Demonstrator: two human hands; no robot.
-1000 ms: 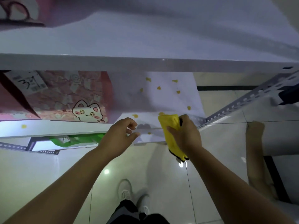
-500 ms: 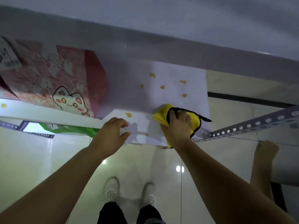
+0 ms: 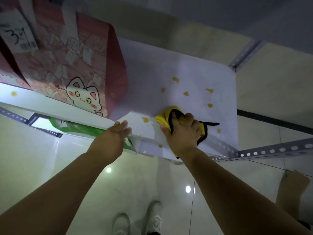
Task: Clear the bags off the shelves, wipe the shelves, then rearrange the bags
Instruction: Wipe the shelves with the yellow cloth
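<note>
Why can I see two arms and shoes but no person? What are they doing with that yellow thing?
The camera sits on the person's head and looks down, so you see only their arms and shoes. The right hand presses a yellow cloth on the white shelf to wipe off little yellow spots. The left hand is open and rests on the shelf's front edge. A pink bag with a cartoon cat stands on the shelf to the left. A green bag shows on the shelf below.

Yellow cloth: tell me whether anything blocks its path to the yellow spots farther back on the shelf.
Nothing visible does. The yellow cloth under the right hand has bare shelf ahead up to the spots; the pink cat bag stands off to the left.
</note>
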